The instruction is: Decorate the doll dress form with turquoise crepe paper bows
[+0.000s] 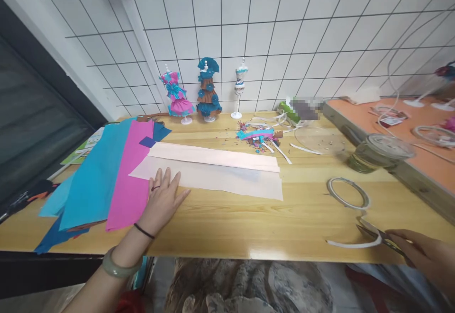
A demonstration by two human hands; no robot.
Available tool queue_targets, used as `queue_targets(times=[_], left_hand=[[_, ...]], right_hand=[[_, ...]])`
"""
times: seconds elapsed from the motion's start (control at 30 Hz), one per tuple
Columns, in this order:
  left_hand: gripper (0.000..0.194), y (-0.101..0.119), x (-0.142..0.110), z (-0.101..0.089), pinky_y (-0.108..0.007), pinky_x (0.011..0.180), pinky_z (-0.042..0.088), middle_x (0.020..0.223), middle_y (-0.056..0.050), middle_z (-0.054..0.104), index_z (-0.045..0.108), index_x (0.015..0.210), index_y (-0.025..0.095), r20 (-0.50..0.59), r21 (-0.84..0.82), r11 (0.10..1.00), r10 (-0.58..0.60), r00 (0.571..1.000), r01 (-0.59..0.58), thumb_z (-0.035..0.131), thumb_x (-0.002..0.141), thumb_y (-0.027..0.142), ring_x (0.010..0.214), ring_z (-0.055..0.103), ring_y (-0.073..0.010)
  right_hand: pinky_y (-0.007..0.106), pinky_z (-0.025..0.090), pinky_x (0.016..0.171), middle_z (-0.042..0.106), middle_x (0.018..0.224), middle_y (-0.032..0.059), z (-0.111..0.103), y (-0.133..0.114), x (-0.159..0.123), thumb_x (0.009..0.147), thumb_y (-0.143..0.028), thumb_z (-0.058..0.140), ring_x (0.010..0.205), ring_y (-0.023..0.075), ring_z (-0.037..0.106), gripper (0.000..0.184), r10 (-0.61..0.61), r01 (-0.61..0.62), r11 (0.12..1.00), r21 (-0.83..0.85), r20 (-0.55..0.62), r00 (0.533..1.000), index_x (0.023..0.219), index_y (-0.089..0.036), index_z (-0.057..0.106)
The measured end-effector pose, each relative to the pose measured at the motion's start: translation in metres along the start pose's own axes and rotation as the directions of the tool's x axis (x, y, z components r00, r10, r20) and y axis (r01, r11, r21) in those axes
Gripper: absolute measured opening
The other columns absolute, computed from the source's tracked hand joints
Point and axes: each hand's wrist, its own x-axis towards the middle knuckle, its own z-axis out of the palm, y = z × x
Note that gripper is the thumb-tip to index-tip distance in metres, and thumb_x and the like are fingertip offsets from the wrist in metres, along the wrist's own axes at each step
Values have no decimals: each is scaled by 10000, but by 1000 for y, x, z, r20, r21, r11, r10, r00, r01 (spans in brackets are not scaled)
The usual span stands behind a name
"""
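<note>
My left hand [164, 198] lies with fingers spread at the lower left corner of a pale pink crepe paper sheet [227, 180], whose upper part shows a folded band. At the right front edge of the table my right hand [419, 254] grips scissors [386, 241] by the handles, blades pointing left. A white strip of tape [350, 244] passes by the blades and curls up toward a tape roll [348, 193] lying flat. Whether the blades have cut it I cannot tell. Magenta paper [130, 180] and turquoise paper [94, 185] lie beside my left hand.
Three small dress stands, one with a blue and brown dress [209, 90], line the tiled wall. Paper scraps [259, 135] lie in front. A lidded jar [377, 154] stands at right, beside an orange-topped surface [426, 138]. The wooden table's front edge [263, 256] runs below.
</note>
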Motion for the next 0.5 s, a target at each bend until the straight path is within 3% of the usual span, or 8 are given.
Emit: queue_targets(times=[0.1, 0.2, 0.3, 0.43, 0.47, 0.5], left_hand=[[537, 33, 11, -14, -490, 1041, 175, 1379, -147, 328, 428, 1262, 149, -50, -50, 975, 214, 976, -216, 353, 850, 485, 1312, 170, -305], [469, 83, 26, -27, -430, 1046, 216, 1330, -132, 404, 459, 1217, 130, -99, -142, 862, 476, 874, -486, 383, 859, 424, 1272, 274, -265], [439, 146, 40, -33, -350, 996, 308, 1271, -121, 467, 455, 1197, 109, -188, -242, 643, 704, 685, -727, 426, 853, 380, 1165, 404, -222], [294, 236, 56, -28, -292, 890, 379, 1177, -93, 538, 505, 1107, 125, -260, -245, 366, 867, 425, -898, 382, 882, 268, 977, 501, -174], [291, 257, 59, -24, -293, 881, 381, 1187, -93, 530, 499, 1114, 120, -274, -229, 317, 886, 373, -921, 370, 885, 245, 977, 498, -177], [295, 277, 63, -21, -291, 863, 388, 1198, -86, 520, 490, 1128, 122, -286, -224, 296, 891, 353, -928, 358, 886, 227, 977, 496, -179]], right_hand=[[370, 467, 608, 706, 863, 116, 3, -14, -10, 710, -358, 458, 738, 290, 659, 240, -62, 64, 997, 44, -37, 997, 678, -281, 683], [355, 476, 586, 704, 875, 115, 3, -28, -20, 733, -378, 436, 776, 288, 659, 268, -70, 71, 997, 17, -56, 996, 695, -265, 676], [319, 477, 572, 700, 907, 108, -2, -41, -28, 787, -399, 387, 781, 267, 664, 315, -54, 54, 998, -26, -23, 998, 796, -248, 663], [272, 466, 522, 704, 896, 89, -3, -53, -34, 810, -392, 371, 737, 239, 674, 321, -98, 98, 991, -93, 6, 995, 858, -231, 644], [259, 461, 502, 712, 848, 77, -2, -56, -37, 799, -389, 397, 695, 229, 677, 300, -109, 105, 988, -114, -26, 994, 848, -230, 646], [249, 455, 483, 717, 797, 63, -1, -60, -39, 792, -385, 419, 647, 218, 677, 282, -122, 111, 984, -136, -73, 990, 853, -229, 645]])
